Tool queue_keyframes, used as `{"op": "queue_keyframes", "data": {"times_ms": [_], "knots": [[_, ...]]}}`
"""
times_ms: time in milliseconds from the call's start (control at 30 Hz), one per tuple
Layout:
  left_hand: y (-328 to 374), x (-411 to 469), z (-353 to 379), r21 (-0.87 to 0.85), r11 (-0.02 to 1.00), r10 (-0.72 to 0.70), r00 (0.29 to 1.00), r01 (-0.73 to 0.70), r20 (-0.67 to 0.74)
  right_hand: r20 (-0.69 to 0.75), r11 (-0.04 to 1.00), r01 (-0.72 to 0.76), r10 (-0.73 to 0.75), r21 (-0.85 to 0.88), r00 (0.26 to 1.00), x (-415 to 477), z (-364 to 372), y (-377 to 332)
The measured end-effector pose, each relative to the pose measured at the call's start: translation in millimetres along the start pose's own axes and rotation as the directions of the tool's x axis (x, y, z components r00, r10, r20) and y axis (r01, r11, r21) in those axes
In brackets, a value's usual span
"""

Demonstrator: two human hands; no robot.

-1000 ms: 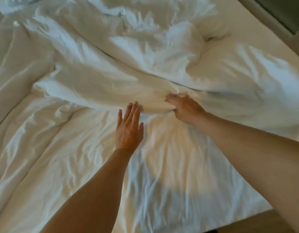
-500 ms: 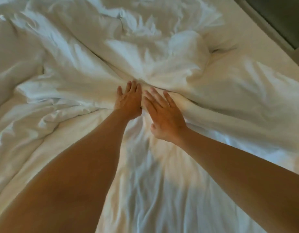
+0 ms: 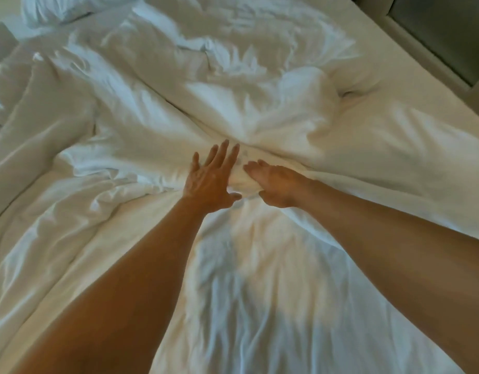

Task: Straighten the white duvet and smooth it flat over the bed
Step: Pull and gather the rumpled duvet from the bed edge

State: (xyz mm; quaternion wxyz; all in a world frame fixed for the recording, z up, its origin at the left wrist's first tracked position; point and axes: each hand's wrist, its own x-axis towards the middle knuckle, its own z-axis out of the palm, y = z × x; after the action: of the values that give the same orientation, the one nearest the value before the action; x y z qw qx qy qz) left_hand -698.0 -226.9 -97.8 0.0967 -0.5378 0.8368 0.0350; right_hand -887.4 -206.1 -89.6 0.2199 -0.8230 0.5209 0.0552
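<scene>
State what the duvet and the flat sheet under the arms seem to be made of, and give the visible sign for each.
Duvet: white woven fabric, probably cotton, matte, over a soft filling; it heaps in puffy, rounded folds. Sheet: thin woven cloth, likely cotton or a blend, matte; it lies flat with fine, sharp creases. The fibre itself cannot be confirmed by look.

Bed (image 3: pixel 394 49): rumpled white duvet (image 3: pixel 260 109) lying on top.

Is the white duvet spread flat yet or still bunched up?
Still bunched up: the duvet lies heaped in thick folds across the bed, with both hands at its edge.
</scene>
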Motion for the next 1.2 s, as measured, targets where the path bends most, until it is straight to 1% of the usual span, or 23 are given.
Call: {"op": "queue_keyframes", "data": {"times_ms": [67,133,200,267,367,433,500,600,667,800,900,1033,1100,1167,1200], "knots": [[-4.2,-1.7,5.6,0.018,0.999,-0.044,0.999,0.045,-0.029,0.025,0.997,-0.031,0.029,0.075,0.999,-6.9,0.0,-2.3],[-7.2,-0.3,-2.5,-0.003,0.998,-0.065,0.997,0.065,-0.052,-0.011,0.989,-0.069,0.071,0.131,0.997,-13.1,-0.3,-1.3],[-8.4,-5.5,-13.7,-0.028,0.999,-0.034,0.999,0.033,-0.018,-0.078,0.993,-0.073,0.080,0.092,0.994,-19.9,5.2,-2.2],[-10.0,-16.9,-22.8,-0.035,0.999,0.019,0.999,-0.018,0.036,-0.170,0.998,-0.049,0.056,0.044,0.984,-25.0,11.7,-9.5],[-10.4,-46.6,-33.8,-0.046,0.997,0.065,0.994,-0.061,0.091,-0.212,0.995,-0.094,0.095,0.015,0.973,-30.9,17.3,-27.7],[-6.8,-69.5,-29.0,-0.030,0.997,0.071,0.994,-0.069,0.089,-0.219,0.991,-0.115,0.097,-0.073,0.971,-39.6,19.0,-39.3],[2.8,-95.2,-15.4,-0.021,1.000,0.022,0.998,-0.020,0.067,-0.164,0.984,-0.109,0.086,-0.142,0.983,-53.4,25.9,-51.6],[25.2,-144.2,14.5,-0.018,0.999,-0.039,0.996,0.040,0.078,-0.014,0.979,-0.128,0.128,-0.157,0.992,-84.7,57.2,-71.7],[42.8,-180.2,33.2,-0.057,0.996,-0.056,0.995,0.061,0.079,0.046,0.976,-0.118,0.128,-0.182,0.991,-111.4,80.7,-86.5],[67.1,-231.8,49.4,-0.109,0.993,-0.045,0.998,0.050,0.048,0.084,0.973,-0.099,0.119,-0.207,0.989,-158.9,103.1,-109.1],[72.4,-246.1,49.6,-0.159,0.986,-0.061,0.997,0.054,-0.038,0.079,0.979,-0.114,0.129,-0.171,0.989,-174.0,100.1,-115.4],[79.7,-251.3,41.1,-0.120,0.990,-0.093,0.973,0.069,-0.212,-0.063,0.968,-0.187,0.179,-0.169,0.982,-180.6,104.0,-101.9],[85.9,-248.2,39.4,-0.108,0.990,-0.119,0.950,0.091,-0.290,-0.207,0.952,-0.228,0.185,-0.204,0.961,-186.0,108.2,-82.4],[94.6,-243.6,42.7,-0.080,0.993,-0.108,0.939,0.086,-0.325,-0.351,0.945,-0.233,0.142,-0.230,0.925,-193.5,113.3,-60.1],[99.9,-240.5,46.6,-0.055,0.996,-0.088,0.940,0.074,-0.330,-0.386,0.940,-0.233,0.125,-0.249,0.914,-196.6,115.5,-49.7]]}}
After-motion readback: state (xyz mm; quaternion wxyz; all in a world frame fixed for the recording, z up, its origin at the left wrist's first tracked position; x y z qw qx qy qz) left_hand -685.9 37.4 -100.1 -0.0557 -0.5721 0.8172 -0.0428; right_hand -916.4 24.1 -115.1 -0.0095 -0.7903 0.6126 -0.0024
